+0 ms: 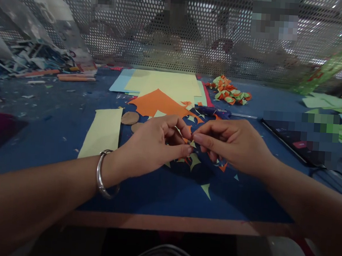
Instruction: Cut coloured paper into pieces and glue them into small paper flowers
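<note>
My left hand (155,142), with a silver bangle at its wrist, meets my right hand (230,143) fingertip to fingertip above the blue table. Thumb and fingers of both hands are drawn into a pinch. A tiny pale green paper piece (192,144) shows between the fingertips; whether it is held or lies behind them I cannot tell. Below and around the hands lie green and orange paper scraps, among them a pointed pale green scrap (206,191). Just beyond is an orange paper sheet (158,102) with scalloped cut edges. Two brown discs (130,118) sit beside my left hand, one partly hidden.
A pale yellow strip (102,131) lies left, stacked paper sheets (165,81) behind. A blue-handled tool (215,111) and crumpled paper pieces (228,89) are beyond my right hand, a phone (292,141) right. Bottles (69,33) stand against the perforated metal screen (130,36).
</note>
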Available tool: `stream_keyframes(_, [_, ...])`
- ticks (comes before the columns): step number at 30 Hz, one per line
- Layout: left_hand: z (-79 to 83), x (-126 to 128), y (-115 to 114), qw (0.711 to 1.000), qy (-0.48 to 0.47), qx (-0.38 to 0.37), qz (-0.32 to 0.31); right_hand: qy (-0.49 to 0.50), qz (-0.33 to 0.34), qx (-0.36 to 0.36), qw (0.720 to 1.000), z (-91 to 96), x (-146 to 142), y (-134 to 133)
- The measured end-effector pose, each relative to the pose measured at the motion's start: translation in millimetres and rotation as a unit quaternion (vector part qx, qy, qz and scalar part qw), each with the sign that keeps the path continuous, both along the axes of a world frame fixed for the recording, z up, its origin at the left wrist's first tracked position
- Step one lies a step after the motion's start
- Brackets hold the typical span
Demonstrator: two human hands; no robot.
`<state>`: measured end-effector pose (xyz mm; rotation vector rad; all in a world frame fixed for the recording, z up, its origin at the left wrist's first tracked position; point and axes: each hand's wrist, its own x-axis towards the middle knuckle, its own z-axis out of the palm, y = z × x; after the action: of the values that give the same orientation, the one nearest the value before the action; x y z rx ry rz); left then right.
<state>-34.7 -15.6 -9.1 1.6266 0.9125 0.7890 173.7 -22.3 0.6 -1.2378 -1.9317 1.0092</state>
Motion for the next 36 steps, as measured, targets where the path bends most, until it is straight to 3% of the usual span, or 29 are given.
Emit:
stream_keyframes(12, [3.7, -1.1, -0.8, 0.998, 0.027, -0.041, -0.038, 0.006, 0.011, 0.002, 1.0, -0.4, -0.1, 2.0])
stream_keyframes(19, [-0.8, -3.7, 2.7, 0.999, 0.019, 0.03, 0.023, 0.024, 0.009, -0.01, 1.0, 2.6, -0.6, 0.4])
stream_keyframes(33, [2.6, -3.3, 0.3, 0.998, 0.016, -0.048, -0.05, 0.008, 0.01, -0.019, 1.0, 0.0, -1.4, -0.4])
stream_keyframes(36, [1.4, -3.8, 0.2, 0.998, 0.03, -0.032, -0.049, 0.003, 0.008, -0.014, 1.0, -0.9, -1.5, -0.2])
